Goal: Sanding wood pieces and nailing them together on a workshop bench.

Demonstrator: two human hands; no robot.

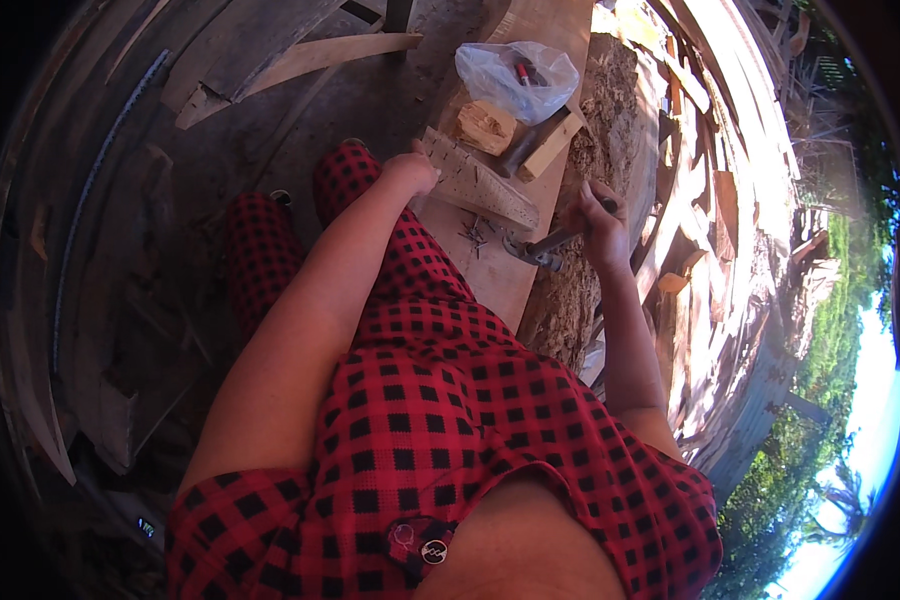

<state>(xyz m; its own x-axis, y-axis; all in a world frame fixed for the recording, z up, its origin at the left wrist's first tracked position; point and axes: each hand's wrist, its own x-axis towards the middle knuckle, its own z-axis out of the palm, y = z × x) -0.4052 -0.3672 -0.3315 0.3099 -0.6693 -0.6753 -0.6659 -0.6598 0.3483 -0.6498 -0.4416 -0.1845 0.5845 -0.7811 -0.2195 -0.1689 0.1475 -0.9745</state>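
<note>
My left hand (pixel 410 175) is closed on the upper left end of a light wooden piece (pixel 475 178) studded with small nails. The piece lies at an angle on a plank (pixel 490 280) beside my legs. My right hand (pixel 600 225) grips a hammer (pixel 540 250) by its handle, the head low at the near end of the nailed piece. Loose nails (pixel 475 235) lie on the plank just below that piece. Beyond them sit a rough wood chunk (pixel 485 127), a dark cylindrical object (pixel 518 150), a pale wood block (pixel 550 145) and a plastic bag (pixel 495 80) with a red item inside.
A weathered log (pixel 610 105) runs along the plank's right side. Split wood pieces (pixel 690 200) are piled farther right. Curved boards (pixel 330 50) lie at the upper left over the grey floor (pixel 270 130). Greenery and bright sky show at the far right.
</note>
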